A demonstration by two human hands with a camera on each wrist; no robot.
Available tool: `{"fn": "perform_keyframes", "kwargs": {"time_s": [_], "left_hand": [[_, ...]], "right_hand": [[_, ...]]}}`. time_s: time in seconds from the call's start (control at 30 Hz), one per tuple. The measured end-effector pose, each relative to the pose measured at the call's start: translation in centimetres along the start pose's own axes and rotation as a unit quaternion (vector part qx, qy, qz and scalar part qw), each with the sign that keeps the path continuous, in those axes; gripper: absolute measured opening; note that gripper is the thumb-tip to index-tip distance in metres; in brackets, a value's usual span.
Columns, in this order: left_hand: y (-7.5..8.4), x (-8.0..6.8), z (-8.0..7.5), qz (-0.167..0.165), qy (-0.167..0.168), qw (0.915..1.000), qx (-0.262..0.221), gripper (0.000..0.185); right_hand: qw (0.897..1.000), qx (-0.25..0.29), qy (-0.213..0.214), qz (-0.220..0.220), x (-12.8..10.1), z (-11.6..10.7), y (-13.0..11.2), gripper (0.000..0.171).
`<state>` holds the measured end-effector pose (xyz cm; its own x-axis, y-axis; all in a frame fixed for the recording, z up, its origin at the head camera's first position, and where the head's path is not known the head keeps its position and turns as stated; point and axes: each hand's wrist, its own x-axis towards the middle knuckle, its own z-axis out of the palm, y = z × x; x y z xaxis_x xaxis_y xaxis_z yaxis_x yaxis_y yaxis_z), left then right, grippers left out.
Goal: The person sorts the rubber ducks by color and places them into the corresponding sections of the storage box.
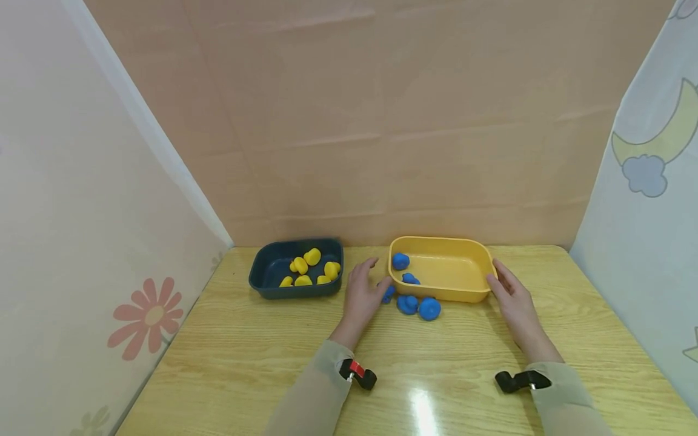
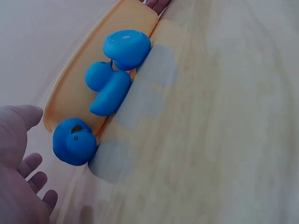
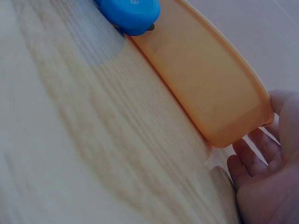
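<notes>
A yellow plastic bin (image 1: 452,293) stands at the back of the table with two blue toys (image 1: 400,261) inside. Along its front side lie three more blue toys: a duck (image 2: 74,141) by the left corner, another duck (image 2: 112,93) in the middle, and one tipped with its flat base outward (image 1: 429,309). My left hand (image 1: 362,297) is beside the bin's left end, fingers spread and holding nothing. At the other end, my right hand (image 1: 512,297) touches the outside of the bin with its thumb and fingers; no firm grip shows.
A dark blue bin (image 1: 294,292) holding several yellow toy ducks (image 1: 312,257) stands left of my left hand. Behind both bins hangs a plain cloth backdrop (image 1: 382,151). Patterned white cloths (image 1: 109,181) flank the wooden table (image 1: 245,375).
</notes>
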<state>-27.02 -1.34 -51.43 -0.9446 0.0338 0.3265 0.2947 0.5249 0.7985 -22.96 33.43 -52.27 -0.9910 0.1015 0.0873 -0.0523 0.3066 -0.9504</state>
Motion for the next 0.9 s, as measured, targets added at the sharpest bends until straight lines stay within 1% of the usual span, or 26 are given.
{"fn": "perform_keyframes", "kwargs": {"time_s": [0.1,0.27,0.43,0.57,0.7,0.9], "left_hand": [[-0.4,-0.5,-0.4,0.011,-0.009,0.9999,-0.005,0.062],[-0.8,-1.0,-0.8,0.013,-0.032,0.9994,-0.009,0.069],[-1.0,-1.4,-1.0,-0.004,-0.059,0.9982,-0.012,0.071],[-1.2,-1.6,-1.1,-0.013,-0.080,0.9967,-0.003,0.072],[-1.3,-1.7,-1.2,-0.001,-0.091,0.9958,0.010,0.071],[-1.6,-1.7,-1.1,0.026,-0.098,0.9941,0.037,0.067]], "right_hand": [[1.000,0.000,0.000,0.002,-0.1,0.0,-0.1,0.077],[1.000,0.002,-0.003,0.000,-0.1,0.0,-0.2,0.077],[1.000,0.001,-0.002,-0.003,-0.1,0.0,-0.2,0.077],[1.000,-0.003,0.000,-0.001,-0.1,0.1,-0.3,0.077],[1.000,-0.004,0.000,0.004,0.0,0.1,-0.2,0.076],[1.000,-0.007,0.003,0.002,0.2,0.0,0.1,0.075]]}}
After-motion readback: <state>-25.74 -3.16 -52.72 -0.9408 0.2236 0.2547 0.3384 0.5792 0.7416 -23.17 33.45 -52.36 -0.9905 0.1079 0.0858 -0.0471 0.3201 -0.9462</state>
